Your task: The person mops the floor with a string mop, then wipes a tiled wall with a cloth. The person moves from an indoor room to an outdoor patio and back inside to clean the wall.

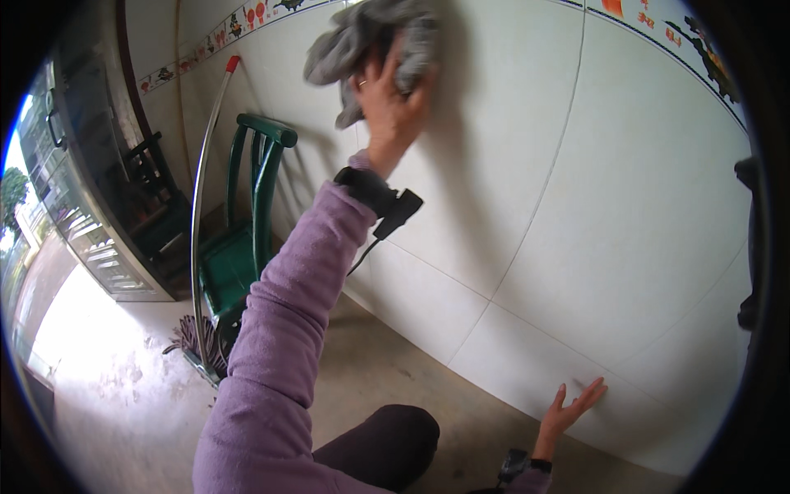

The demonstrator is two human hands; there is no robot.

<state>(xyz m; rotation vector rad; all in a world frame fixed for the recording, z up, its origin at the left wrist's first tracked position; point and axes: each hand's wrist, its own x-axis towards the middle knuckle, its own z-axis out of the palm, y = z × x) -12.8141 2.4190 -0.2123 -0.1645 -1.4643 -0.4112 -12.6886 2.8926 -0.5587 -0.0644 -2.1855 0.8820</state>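
Note:
A crumpled grey cloth (pixel 370 43) is pressed against the white tiled wall (pixel 494 154) near the top of the view. My left hand (pixel 395 102) is on it with spread fingers, a ring on one of them; part of the cloth bunches around the fingers. A black device with a cable is strapped to the left wrist, over a purple sleeve. Low on the right, my right hand (pixel 574 410) holds nothing, its fingers apart beside the lower wall tiles. Whether its fingertips touch the tiles I cannot tell. That wrist also bears a black strap and device.
A green chair (pixel 265 148) stands by the wall on the left. Before it, a mop (pixel 200 179) with a metal handle and red tip leans upright, its strands on the floor. Further left is a metal door (pixel 111 259) with daylight beyond. My knee shows below.

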